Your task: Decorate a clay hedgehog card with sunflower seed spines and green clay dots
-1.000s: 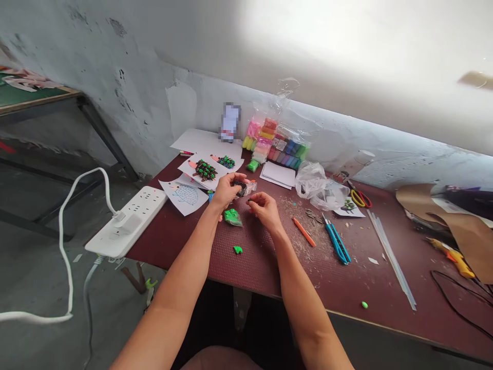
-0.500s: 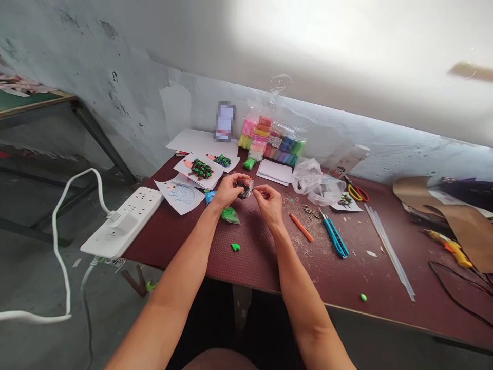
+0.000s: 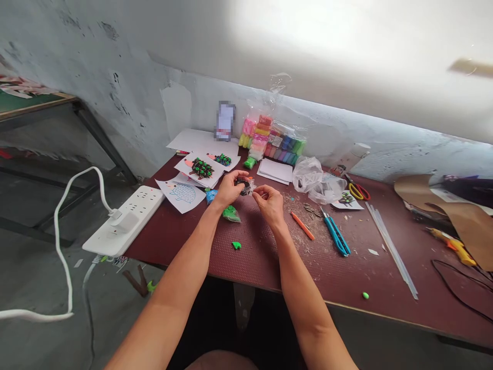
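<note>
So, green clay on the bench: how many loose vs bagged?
Loose: 2 (green lump, green ball)
Bagged: 2 (green bag, green packet)
Total: 4

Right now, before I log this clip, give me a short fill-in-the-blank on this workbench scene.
A small ____ lump sits between the left hand and right hand. The paper sheet beside the white power strip shows a drawn ____. The blue-handled snips lie to the ____ of the hands.

Missing words: dark; hedgehog; right.
</note>
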The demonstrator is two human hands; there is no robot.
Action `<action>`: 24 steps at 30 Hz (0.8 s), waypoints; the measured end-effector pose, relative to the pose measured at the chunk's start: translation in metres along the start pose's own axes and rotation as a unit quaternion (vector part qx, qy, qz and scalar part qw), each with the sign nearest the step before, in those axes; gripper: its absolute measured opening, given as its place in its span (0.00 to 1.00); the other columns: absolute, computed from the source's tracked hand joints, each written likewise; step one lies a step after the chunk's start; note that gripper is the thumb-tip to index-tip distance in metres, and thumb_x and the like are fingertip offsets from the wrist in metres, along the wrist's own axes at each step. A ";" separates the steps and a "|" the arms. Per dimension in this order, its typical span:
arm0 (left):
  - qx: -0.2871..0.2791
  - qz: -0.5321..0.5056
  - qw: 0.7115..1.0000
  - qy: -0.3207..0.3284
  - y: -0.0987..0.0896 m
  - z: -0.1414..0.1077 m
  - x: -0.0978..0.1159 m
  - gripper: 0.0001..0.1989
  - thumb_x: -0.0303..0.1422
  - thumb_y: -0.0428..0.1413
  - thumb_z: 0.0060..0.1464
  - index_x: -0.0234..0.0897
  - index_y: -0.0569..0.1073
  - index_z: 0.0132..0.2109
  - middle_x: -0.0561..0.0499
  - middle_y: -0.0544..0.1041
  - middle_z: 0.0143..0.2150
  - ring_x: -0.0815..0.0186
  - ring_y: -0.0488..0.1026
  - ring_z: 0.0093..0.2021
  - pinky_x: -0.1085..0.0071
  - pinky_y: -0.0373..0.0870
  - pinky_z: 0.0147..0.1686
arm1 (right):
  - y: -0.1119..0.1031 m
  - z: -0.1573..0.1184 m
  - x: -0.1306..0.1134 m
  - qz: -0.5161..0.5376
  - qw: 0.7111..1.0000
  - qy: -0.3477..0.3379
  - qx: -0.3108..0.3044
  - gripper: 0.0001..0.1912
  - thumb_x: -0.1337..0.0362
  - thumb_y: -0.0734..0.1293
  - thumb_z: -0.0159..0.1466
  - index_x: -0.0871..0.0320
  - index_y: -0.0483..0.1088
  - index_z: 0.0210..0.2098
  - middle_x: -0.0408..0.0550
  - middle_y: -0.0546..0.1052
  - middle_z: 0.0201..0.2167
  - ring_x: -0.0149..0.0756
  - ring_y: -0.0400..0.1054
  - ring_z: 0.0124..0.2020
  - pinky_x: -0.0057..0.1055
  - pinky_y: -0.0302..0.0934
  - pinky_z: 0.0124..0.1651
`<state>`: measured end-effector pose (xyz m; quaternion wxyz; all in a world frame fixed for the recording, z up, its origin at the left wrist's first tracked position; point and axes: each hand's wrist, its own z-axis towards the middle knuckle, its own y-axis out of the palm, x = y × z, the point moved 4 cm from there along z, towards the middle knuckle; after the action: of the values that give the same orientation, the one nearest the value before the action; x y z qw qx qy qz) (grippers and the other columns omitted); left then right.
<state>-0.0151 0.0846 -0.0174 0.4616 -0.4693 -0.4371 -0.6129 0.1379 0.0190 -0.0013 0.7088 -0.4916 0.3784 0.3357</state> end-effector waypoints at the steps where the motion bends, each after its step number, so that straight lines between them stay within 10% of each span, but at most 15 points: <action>1: -0.008 0.010 1.000 0.008 0.001 0.000 0.000 0.21 0.21 0.57 0.45 0.32 0.78 0.49 0.45 0.83 0.43 0.61 0.80 0.47 0.65 0.76 0.50 | 0.001 0.000 0.001 0.000 1.000 0.001 -0.003 0.08 0.60 0.70 0.58 0.56 0.80 0.32 0.44 0.80 0.28 0.34 0.67 0.28 0.30 0.61 0.36; 24: -0.084 -0.124 0.981 -0.125 0.012 -0.013 0.004 0.22 0.18 0.62 0.47 0.32 0.77 0.50 0.50 0.78 0.42 0.68 0.76 0.39 0.60 0.85 0.42 | -0.002 0.007 0.009 0.118 0.993 0.016 0.007 0.12 0.57 0.72 0.53 0.59 0.79 0.30 0.44 0.78 0.25 0.31 0.61 0.25 0.29 0.56 0.31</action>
<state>-0.0057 0.0691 -0.0143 0.2825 -0.5217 -0.4934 -0.6361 0.1453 0.0263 -0.0067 0.6618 -0.4438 0.4475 0.4061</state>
